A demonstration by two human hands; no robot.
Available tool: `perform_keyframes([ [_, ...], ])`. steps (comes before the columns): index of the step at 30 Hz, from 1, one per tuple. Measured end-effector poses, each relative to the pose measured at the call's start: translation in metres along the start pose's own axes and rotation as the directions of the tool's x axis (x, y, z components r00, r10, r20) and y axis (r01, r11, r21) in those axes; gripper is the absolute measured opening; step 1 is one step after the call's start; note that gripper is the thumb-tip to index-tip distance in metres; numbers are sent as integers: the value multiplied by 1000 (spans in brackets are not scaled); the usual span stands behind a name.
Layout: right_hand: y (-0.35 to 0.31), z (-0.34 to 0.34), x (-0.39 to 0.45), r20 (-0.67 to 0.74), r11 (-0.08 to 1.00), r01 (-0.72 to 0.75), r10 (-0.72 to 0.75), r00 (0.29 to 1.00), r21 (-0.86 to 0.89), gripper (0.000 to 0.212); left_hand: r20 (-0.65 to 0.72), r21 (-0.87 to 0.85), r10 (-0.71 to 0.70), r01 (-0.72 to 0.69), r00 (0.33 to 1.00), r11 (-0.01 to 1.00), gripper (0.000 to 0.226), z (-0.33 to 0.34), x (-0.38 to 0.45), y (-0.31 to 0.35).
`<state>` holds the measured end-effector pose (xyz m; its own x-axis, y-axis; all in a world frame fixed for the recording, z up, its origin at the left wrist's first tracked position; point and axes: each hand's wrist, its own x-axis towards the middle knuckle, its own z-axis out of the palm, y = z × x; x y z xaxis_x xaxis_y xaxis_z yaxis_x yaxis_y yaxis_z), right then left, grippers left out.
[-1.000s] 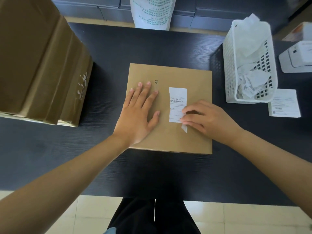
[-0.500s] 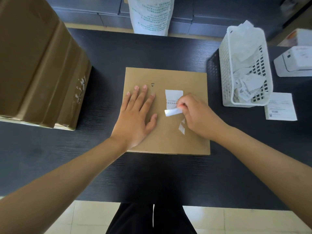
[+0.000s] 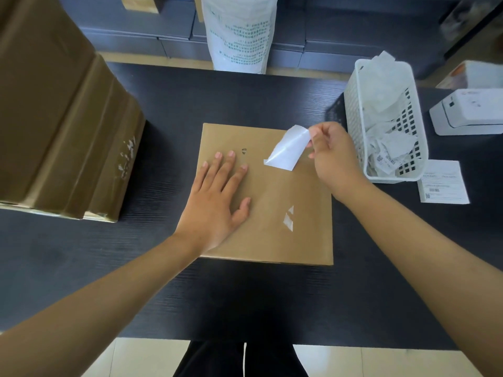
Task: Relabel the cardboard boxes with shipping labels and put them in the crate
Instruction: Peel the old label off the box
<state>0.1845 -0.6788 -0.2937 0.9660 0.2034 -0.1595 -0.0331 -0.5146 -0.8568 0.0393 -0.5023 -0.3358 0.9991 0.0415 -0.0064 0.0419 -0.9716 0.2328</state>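
A flat brown cardboard box (image 3: 275, 191) lies on the dark table in front of me. My left hand (image 3: 217, 197) presses flat on its left half, fingers spread. My right hand (image 3: 330, 156) pinches the upper corner of a white old label (image 3: 288, 149), which curls up off the box with its blank back showing and only its lower left tip near the surface. Two small white paper scraps (image 3: 288, 220) stay stuck on the box lower down. A fresh printed shipping label (image 3: 442, 182) lies on the table at the right.
A white plastic basket (image 3: 353, 104) with crumpled old labels stands right of the box. A white label printer (image 3: 471, 111) is at the far right. A tall stack of cardboard boxes (image 3: 60, 118) fills the left. A white printed bag (image 3: 239, 31) stands behind the table.
My right hand has peeled the old label up and away toward the far right; it was flat on the box a second ago. Scraps stay behind. My left hand has held still.
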Motion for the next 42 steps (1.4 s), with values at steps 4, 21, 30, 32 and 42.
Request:
perform_keyframes([
  [4, -4, 4, 1, -63, 977, -58, 72, 995, 207, 17, -10, -17, -27, 26, 1000, 1000, 64, 2, 0, 1],
  [21, 111, -111, -12, -122, 846, -23, -50, 991, -533, 14, -10, 1, -31, 31, 999, 1000, 65, 7, 0, -2],
  [30, 102, -110, -3, -31, 536, 44, -129, 991, -843, 37, 18, -27, -20, 20, 1000, 999, 68, 3, 0, -4],
  [32, 98, -107, -3, -75, 528, 18, -154, 985, -849, 33, 21, -52, -12, 13, 1000, 999, 66, 3, 0, -4],
  [42, 55, -88, -12, -40, 438, 54, -202, 979, -897, 29, 57, -84, -38, 42, 998, 996, 62, -9, 3, 3],
])
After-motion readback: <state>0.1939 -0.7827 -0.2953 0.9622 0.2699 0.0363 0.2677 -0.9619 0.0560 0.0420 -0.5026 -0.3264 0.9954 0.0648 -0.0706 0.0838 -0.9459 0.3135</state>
